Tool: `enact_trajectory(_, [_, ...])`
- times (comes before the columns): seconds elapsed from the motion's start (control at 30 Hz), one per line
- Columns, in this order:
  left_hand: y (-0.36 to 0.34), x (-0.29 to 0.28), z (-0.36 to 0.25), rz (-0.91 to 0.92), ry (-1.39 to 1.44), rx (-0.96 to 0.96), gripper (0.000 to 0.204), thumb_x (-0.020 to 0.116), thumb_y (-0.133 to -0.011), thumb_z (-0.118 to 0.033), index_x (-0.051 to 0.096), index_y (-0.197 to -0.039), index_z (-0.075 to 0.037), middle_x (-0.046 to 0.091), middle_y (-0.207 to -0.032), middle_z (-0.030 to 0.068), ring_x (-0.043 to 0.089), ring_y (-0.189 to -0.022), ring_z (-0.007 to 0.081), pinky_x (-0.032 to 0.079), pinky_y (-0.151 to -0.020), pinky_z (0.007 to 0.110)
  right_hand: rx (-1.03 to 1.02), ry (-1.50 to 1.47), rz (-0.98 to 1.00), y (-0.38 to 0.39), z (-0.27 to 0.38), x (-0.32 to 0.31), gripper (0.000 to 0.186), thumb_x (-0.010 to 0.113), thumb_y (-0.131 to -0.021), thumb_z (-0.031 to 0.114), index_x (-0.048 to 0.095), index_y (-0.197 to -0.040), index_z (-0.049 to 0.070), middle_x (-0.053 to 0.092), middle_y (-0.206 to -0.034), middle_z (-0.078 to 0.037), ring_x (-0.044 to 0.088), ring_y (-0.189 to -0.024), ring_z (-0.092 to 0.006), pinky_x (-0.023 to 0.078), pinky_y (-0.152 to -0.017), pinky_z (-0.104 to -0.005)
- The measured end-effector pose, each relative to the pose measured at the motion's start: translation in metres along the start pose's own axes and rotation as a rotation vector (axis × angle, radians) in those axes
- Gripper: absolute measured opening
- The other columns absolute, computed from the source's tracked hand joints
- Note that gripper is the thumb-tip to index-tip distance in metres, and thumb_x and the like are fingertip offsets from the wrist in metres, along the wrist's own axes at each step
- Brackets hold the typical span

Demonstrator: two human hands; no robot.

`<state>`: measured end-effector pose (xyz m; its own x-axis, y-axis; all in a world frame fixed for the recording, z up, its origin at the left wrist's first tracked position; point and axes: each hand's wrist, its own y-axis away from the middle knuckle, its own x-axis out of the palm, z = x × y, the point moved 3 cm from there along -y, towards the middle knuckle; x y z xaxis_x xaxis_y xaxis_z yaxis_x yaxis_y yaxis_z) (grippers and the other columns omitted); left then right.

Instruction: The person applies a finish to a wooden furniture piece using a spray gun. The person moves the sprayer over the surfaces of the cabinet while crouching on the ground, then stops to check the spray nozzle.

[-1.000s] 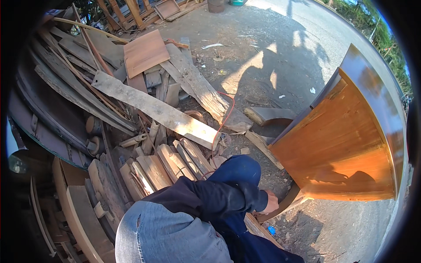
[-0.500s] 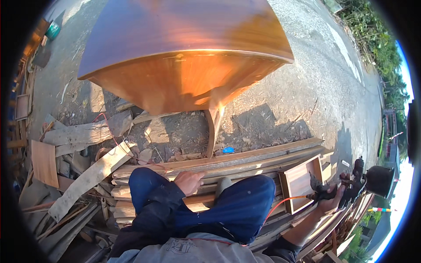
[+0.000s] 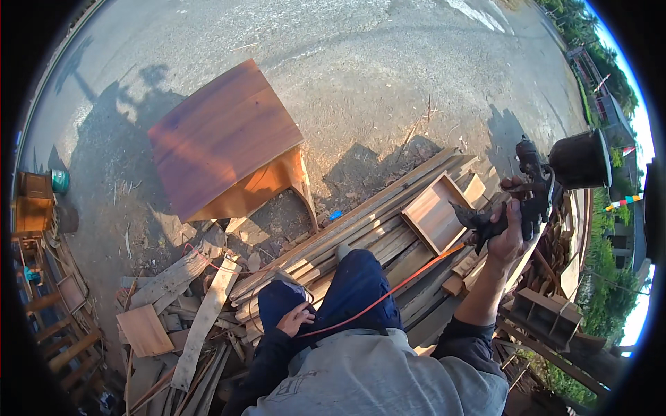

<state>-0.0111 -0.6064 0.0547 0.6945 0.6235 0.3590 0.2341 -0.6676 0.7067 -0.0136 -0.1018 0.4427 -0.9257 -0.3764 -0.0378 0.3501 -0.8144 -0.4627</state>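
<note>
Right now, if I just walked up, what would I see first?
Probably the shiny reddish-brown wooden table, standing tilted on the bare ground up ahead in the sun. Next, the right hand held up at the right, gripping a black spray gun with a dark cup, its orange hose trailing back over the pile of planks. The left hand rests on the knee.

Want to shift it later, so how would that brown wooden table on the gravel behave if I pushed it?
The wooden table looks rigid and fairly heavy. It already stands tilted on rough ground, so a push would probably tip or drag it rather than slide it.
</note>
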Motion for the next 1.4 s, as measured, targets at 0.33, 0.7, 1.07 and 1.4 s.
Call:
enact_trajectory(0.33, [0.176,-0.022,-0.054,-0.810,-0.351,0.205,0.047,0.060,-0.103,-0.034,0.058,-0.142,-0.008,0.068,-0.093,0.0107,0.067,-0.087,0.0233,0.053,-0.080,0.034,0.077,0.003,-0.061,-0.056,0.121,-0.005,0.042,0.067,-0.097,0.017,0.059,-0.136,0.004,0.066,-0.125,-0.007,0.048,-0.068,-0.0123,0.042,-0.058,-0.0258])
enact_trajectory(0.7, [0.381,-0.214,-0.043,-1.329,-0.975,-0.215,0.063,0.068,-0.092,-0.049,0.054,-0.145,-0.017,0.063,-0.116,0.0121,0.064,-0.106,0.0295,0.041,-0.096,0.050,-0.100,-0.104,0.129,-0.006,0.203,0.185,0.038,0.072,-0.093,0.017,0.065,-0.118,-0.010,0.071,-0.104,-0.014,0.050,-0.062,-0.0149,0.042,-0.055,-0.0259])
enact_trajectory(1.07, [0.618,-0.276,-0.305,-1.949,-1.512,1.377,0.055,0.048,-0.107,-0.041,0.052,-0.138,0.005,0.060,-0.123,0.0210,0.065,-0.107,0.0298,0.051,-0.098,0.043,-0.163,-0.342,0.530,0.060,0.174,0.419,0.040,0.066,-0.097,0.018,0.061,-0.126,-0.010,0.069,-0.111,-0.018,0.047,-0.061,-0.0118,0.038,-0.055,-0.0255])
enact_trajectory(1.4, [0.568,-0.379,-0.477,-2.096,-1.892,0.920,0.046,0.060,-0.099,-0.035,0.060,-0.131,-0.001,0.055,-0.127,0.0228,0.058,-0.118,0.0389,0.050,-0.098,0.044,-0.197,-0.479,0.711,0.075,0.132,0.590,0.047,0.051,-0.102,0.016,0.048,-0.138,-0.015,0.061,-0.128,-0.031,0.041,-0.058,-0.0072,0.033,-0.049,-0.0174])
